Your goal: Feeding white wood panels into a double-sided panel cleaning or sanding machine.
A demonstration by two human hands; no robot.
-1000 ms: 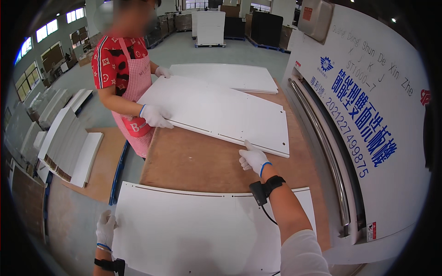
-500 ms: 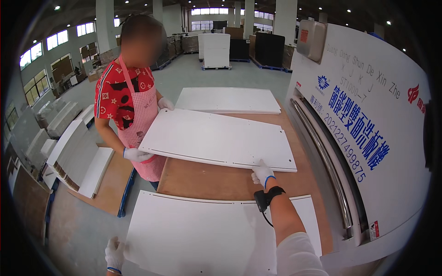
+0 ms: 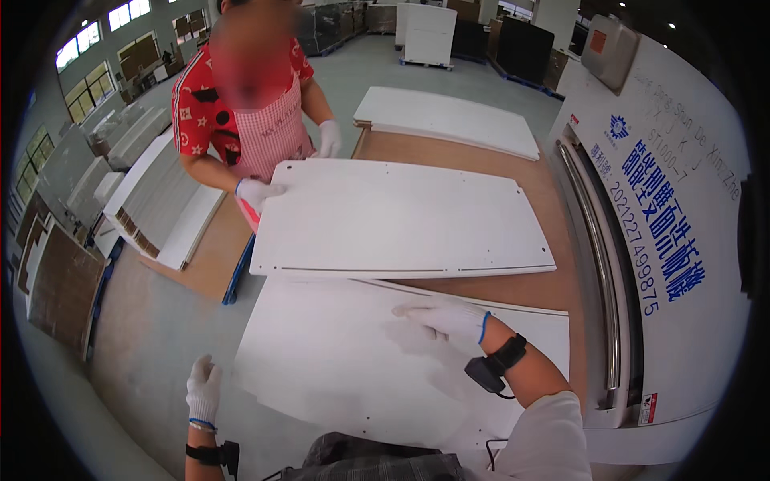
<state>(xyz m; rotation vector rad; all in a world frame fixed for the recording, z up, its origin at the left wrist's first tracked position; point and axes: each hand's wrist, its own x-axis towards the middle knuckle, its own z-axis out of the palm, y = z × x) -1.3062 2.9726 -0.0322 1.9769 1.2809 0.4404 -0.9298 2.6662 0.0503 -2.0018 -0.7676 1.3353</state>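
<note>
My right hand (image 3: pixel 449 319), in a white knit glove, hovers over the near white panel (image 3: pixel 321 345), fingers stretched to the left, holding nothing. At the left, my left hand (image 3: pixel 203 389), also gloved, is raised beside that panel's left edge, empty and with fingers loosely bent. Beyond my right hand lies a middle white panel (image 3: pixel 401 216) with small holes and a groove along its near edge; it overlaps the far part of the near panel. A co-worker's gloved hand (image 3: pixel 258 192) touches its left edge, while their other gloved hand (image 3: pixel 329 139) is off it.
A brown board surface (image 3: pixel 497 293) lies under the panels, with a far stack of white panels (image 3: pixel 449 116) on it. On the right stands a large white machine (image 3: pixel 666 240) with a metal roller (image 3: pixel 589 264). Stacked panels (image 3: pixel 164 204) sit on a pallet at the left.
My right hand has left the middle panel's near edge and drawn back over the near panel. My left hand has come off the near panel's edge. The co-worker's far hand has released the middle panel.
</note>
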